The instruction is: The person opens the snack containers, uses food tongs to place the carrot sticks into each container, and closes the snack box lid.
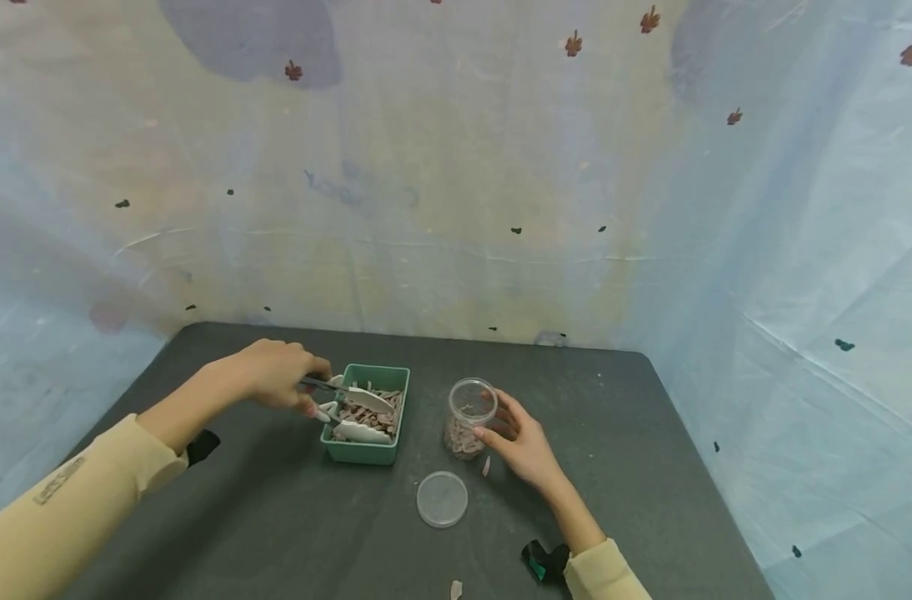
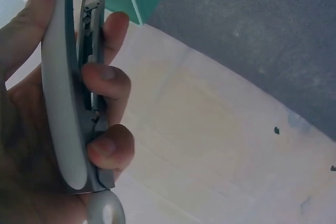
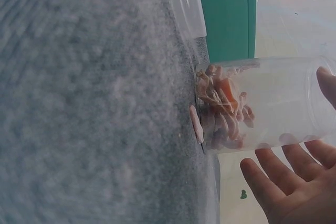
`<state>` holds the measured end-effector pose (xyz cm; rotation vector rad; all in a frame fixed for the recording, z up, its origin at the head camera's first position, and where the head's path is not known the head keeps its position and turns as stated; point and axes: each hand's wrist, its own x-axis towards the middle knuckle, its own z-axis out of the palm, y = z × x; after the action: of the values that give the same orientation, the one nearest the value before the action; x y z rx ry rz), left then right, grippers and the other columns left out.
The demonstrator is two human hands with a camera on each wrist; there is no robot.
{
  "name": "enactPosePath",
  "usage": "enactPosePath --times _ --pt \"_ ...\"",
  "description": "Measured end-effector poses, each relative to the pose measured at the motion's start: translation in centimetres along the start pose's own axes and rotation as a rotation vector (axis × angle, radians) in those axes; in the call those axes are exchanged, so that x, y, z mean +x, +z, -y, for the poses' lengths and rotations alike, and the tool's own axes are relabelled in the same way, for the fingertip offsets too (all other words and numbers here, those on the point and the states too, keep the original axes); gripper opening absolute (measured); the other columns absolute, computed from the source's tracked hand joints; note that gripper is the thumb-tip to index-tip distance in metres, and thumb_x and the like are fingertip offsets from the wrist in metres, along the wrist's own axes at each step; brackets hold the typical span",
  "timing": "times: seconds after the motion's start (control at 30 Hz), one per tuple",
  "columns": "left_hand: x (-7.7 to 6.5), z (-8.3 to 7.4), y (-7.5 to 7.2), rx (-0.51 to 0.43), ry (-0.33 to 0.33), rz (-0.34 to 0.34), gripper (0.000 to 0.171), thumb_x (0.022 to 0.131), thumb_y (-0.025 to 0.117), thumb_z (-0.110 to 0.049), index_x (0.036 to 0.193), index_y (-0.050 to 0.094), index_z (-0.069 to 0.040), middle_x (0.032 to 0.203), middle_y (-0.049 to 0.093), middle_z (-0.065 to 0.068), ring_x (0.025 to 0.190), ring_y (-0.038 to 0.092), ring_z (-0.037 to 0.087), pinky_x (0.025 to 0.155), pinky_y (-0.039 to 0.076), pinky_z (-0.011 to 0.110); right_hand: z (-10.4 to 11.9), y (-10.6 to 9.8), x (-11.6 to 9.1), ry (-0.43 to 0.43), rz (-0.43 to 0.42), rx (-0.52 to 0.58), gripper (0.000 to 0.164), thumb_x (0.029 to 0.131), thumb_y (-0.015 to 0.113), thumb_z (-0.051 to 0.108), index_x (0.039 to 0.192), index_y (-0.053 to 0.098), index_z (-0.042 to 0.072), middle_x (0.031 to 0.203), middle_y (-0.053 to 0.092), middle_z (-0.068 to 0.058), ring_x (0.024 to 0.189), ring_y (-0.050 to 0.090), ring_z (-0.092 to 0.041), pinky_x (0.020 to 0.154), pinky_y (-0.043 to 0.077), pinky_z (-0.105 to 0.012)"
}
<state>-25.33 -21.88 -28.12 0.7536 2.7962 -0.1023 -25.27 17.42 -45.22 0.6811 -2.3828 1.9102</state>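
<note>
My left hand (image 1: 279,375) grips a pair of tongs with grey handles (image 2: 59,93) and white scalloped tips (image 1: 364,432). The tips are spread over brownish-pink strips (image 1: 373,418) inside a green rectangular bin (image 1: 362,452). At the right, my right hand (image 1: 529,450) holds an open clear plastic jar (image 1: 471,413) near its rim, thumb on one side and fingers on the other. The jar stands upright on the table, its lower part filled with similar strips (image 3: 226,108). Whether the tongs pinch any strip I cannot tell.
A clear round lid (image 1: 442,500) lies flat in front of the jar. One loose strip (image 1: 486,466) lies beside the jar's base, and another pale piece (image 1: 456,590) is at the near edge of view. Plastic sheeting (image 1: 456,250) hangs behind the dark table (image 1: 613,500).
</note>
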Motion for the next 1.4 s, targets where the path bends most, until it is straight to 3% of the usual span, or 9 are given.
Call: enactPosePath --times 0.37,1.13,1.4 --pt "-1.5 0.6 1.0 0.008 0.042 -0.146 0.040 0.090 0.080 -0.047 0.120 0.073 -0.021 0.094 0.072 -0.007 0.069 0.058 0.005 0.058 0.047 0.030 0.0 -0.1 0.1 -0.004 0.000 0.004 0.072 0.095 0.078 0.011 0.158 0.043 0.013 0.156 0.050 -0.014 0.142 0.049 -0.041 0.108 0.049 -0.049" --pt "-3.6 1.1 2.4 -0.090 0.005 -0.210 0.043 0.093 0.075 -0.052 0.123 0.075 -0.021 0.106 0.076 -0.006 0.075 0.066 0.007 0.062 0.053 0.034 0.2 0.1 -0.1 0.002 0.003 0.010 0.072 0.095 0.078 0.010 0.158 0.043 0.012 0.156 0.050 -0.013 0.141 0.050 -0.043 0.108 0.049 -0.049" --pt "-4.6 1.5 2.7 -0.120 -0.020 -0.246 0.042 0.093 0.074 -0.051 0.123 0.075 -0.021 0.112 0.076 -0.005 0.086 0.071 0.014 0.067 0.056 0.038 0.3 0.1 -0.2 0.008 0.003 0.011 0.071 0.096 0.078 0.011 0.158 0.043 0.014 0.156 0.050 -0.013 0.140 0.051 -0.042 0.108 0.049 -0.049"
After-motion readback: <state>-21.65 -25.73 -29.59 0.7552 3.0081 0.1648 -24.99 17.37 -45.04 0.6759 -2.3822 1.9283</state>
